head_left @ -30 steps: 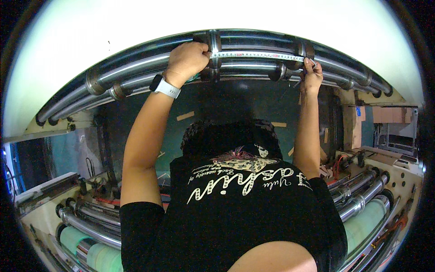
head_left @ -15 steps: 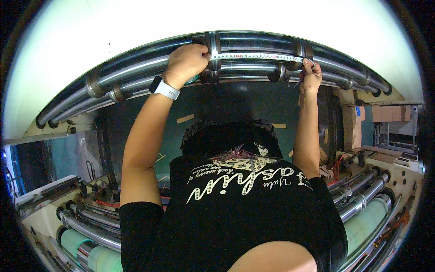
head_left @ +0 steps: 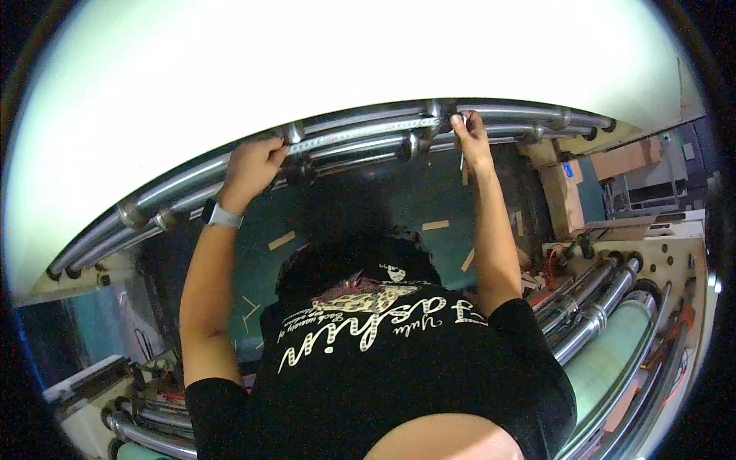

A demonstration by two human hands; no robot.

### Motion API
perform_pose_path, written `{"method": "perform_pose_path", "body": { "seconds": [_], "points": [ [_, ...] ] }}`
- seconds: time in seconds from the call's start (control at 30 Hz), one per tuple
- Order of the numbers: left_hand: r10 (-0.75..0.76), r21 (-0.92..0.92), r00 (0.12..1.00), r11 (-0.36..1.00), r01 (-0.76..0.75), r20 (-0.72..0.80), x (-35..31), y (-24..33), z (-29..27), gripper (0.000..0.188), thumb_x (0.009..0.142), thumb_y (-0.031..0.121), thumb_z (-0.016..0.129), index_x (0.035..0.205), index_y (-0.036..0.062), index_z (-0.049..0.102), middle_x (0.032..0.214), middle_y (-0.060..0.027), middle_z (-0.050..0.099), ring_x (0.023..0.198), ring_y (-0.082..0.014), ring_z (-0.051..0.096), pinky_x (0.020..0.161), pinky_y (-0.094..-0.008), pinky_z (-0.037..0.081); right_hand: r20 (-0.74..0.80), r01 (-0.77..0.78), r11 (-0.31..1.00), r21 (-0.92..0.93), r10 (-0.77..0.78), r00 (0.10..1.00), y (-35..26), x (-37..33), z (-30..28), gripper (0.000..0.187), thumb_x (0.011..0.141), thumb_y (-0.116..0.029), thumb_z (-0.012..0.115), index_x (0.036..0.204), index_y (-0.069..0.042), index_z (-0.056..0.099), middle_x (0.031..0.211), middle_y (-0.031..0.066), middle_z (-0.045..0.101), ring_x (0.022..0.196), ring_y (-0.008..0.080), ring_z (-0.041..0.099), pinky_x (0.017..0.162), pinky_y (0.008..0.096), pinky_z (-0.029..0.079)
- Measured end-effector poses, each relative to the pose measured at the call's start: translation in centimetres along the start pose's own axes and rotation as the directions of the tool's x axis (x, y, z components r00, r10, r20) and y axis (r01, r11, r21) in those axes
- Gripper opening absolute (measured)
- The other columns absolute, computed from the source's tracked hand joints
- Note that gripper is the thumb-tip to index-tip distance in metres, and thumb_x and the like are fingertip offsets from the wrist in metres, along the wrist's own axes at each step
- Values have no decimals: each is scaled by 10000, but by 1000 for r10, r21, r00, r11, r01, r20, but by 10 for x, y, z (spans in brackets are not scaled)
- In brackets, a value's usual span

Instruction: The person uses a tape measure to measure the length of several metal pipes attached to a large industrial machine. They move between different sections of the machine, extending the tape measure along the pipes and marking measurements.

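A tape measure (head_left: 360, 136) is stretched along the steel rollers, its pale blade running between my two hands. My left hand (head_left: 254, 170), with a grey-strapped watch (head_left: 222, 214) on the wrist, is closed on the blade's left end beside a dark collar (head_left: 294, 133). Whatever lies inside that fist is hidden. At the other end my right hand (head_left: 474, 142) pinches the blade by another collar (head_left: 434, 110), thumb and fingers together. A thin pale strip hangs just below the right fingers, too small to name. Behind and under the blade lie several shiny rollers (head_left: 345, 152).
A broad white surface (head_left: 368, 46) rises beyond the rollers. Below them, wooden strips (head_left: 435, 225) lie on a dark green floor (head_left: 261, 253). More rollers, one covered in pale green (head_left: 613, 345), stand in a frame at lower right. Cardboard boxes (head_left: 625, 159) are at the right.
The whole view has shifted and tilted, so the rollers and both hands sit lower and further left. Both hands still hold the stretched tape against the rollers.
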State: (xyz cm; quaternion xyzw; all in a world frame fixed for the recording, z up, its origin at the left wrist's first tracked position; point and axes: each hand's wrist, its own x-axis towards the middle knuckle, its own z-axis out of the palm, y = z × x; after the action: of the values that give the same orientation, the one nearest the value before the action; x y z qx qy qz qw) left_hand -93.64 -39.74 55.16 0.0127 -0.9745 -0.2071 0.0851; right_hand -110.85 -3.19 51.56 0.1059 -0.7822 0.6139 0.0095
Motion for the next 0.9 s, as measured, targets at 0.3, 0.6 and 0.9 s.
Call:
{"method": "perform_pose_path", "body": {
  "seconds": [0.3, 0.6, 0.9],
  "points": [
    [51, -19, 997, 999, -50, 60, -49, -6, 9, 152, 777, 214, 575, 766, 63, 587, 749, -132, 582, 665, -332, 560, 552, -409, 430, 472, 418, 761, -496, -168, 865, -24, 6, -41, 162, 843, -87, 520, 986, -12, 541, 970, 139, 531, 949, 267, 510, 809, 342, 417],
    [-149, 32, 971, 989, 145, 186, -110, -17, 43, 165, 760, 213, 577, 828, 69, 621, 789, -152, 598, 730, -350, 571, 616, -422, 458, 678, 640, 473, -606, -115, 726, -34, 29, -39, 323, 800, -113, 525, 1120, -147, 556, 1108, 156, 533, 1068, 330, 472, 916, 423, 385],
    [-259, -1, 953, 965, 263, 156, -126, -29, 58, 208, 762, 245, 577, 729, 43, 611, 766, -160, 598, 722, -347, 575, 615, -412, 461, 809, 817, -129, -562, -289, 511, -29, 32, -54, 364, 838, -199, 453, 1198, -155, 481, 1232, 153, 446, 1134, 325, 426, 975, 422, 317]
  ]
}}
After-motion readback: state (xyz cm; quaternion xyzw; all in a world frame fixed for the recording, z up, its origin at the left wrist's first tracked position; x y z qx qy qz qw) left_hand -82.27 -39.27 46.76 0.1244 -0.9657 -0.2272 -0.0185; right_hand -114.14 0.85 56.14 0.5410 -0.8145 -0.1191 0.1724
